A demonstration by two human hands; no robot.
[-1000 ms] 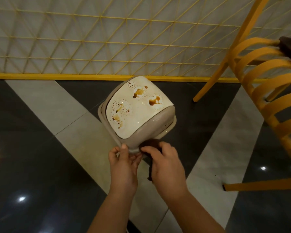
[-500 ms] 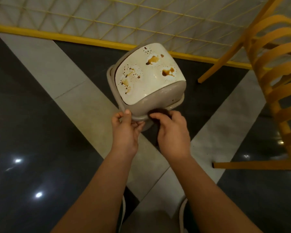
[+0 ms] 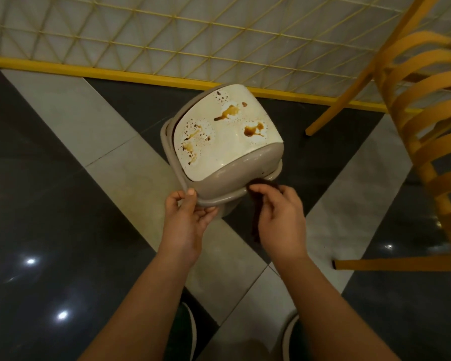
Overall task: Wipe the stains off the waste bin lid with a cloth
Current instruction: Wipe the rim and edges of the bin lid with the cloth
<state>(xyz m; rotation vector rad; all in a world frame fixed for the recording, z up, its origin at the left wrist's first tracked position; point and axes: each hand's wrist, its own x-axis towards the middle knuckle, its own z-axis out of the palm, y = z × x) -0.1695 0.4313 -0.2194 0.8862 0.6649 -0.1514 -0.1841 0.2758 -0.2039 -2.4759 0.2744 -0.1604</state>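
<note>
A taupe waste bin (image 3: 235,183) stands on the floor, its white lid (image 3: 219,152) tilted toward me and marked with three patches of brown stains (image 3: 253,130). My left hand (image 3: 186,220) grips the near rim of the bin, thumb on top. My right hand (image 3: 281,220) pinches a dark brown cloth (image 3: 257,222) just below the rim's right side; part of the cloth hangs down behind the fingers.
A yellow slatted chair (image 3: 422,142) stands close on the right, its leg (image 3: 396,264) running across the floor. A yellow-framed lattice panel (image 3: 193,43) closes the far side. The floor has dark and pale tiles (image 3: 71,108). My shoes (image 3: 190,332) show at the bottom.
The view has shifted with my head. My right hand has drawn back slightly from the rim with the cloth. My left hand keeps its grip on the rim.
</note>
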